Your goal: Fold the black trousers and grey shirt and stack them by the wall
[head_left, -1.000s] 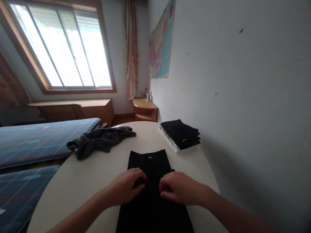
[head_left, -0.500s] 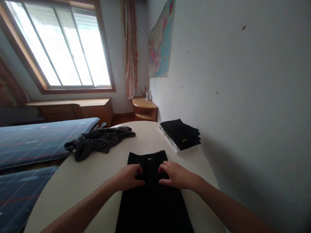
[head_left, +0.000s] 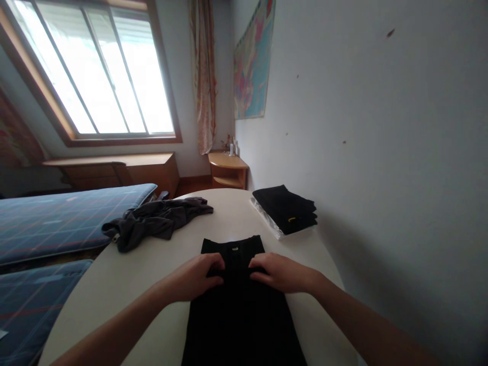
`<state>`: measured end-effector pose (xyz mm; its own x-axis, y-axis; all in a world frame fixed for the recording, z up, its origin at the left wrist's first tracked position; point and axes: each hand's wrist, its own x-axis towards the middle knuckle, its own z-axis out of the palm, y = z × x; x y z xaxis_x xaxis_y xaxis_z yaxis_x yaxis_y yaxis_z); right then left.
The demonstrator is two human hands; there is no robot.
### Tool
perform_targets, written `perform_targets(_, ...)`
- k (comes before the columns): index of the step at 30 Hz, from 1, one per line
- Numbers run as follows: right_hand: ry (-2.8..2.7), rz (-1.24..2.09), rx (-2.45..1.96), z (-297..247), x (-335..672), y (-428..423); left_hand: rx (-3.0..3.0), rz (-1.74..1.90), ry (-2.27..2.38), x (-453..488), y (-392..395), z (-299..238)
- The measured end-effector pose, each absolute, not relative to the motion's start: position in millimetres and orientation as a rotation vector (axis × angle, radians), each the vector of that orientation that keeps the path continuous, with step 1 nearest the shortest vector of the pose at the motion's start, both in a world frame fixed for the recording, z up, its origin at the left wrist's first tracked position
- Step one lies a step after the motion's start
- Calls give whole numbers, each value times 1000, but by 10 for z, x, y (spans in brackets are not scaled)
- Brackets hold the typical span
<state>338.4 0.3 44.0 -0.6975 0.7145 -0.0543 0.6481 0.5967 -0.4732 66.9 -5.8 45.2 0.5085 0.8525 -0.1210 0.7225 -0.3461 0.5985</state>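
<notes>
A black garment (head_left: 244, 315), narrow at the top and wider toward me, lies lengthwise on the white table in front of me. A small pale label shows inside its far edge. My left hand (head_left: 200, 274) pinches the cloth on the left side with thumb and fingers. On the right side, my right hand (head_left: 276, 270) grips it in the same way. A straight edge or fold of the black cloth runs between both hands, a little nearer than the label. The near end of the garment leaves the bottom of the view.
On the round white table (head_left: 125, 300), a crumpled dark grey garment (head_left: 156, 221) lies at the left edge. A stack of folded black clothes (head_left: 284, 208) on clear plastic packaging sits back right, near the wall. Blue plaid mattresses (head_left: 68, 218) stand left of the table.
A dark fold of the garment now spans between my hands where the cloth lay flatter. My hands have barely shifted, and the view has moved slightly.
</notes>
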Motion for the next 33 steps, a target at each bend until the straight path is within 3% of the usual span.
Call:
perform_targets(7, -2521, 506, -1093, 593, 3374, 561, 2273, 461, 1314, 587, 462, 771)
perform_targets(17, -2440, 702, -1238, 190, 3410, 1013, 2281, 378, 1454, 575, 884, 150)
perform_targets(25, -2224, 690, -1321, -20, 3503, 1062, 2232, 468, 1552, 461, 897, -67)
perform_targets(33, -2056, 883, -1307, -119, 3687, 971, 2185, 579, 1618, 360, 795, -128)
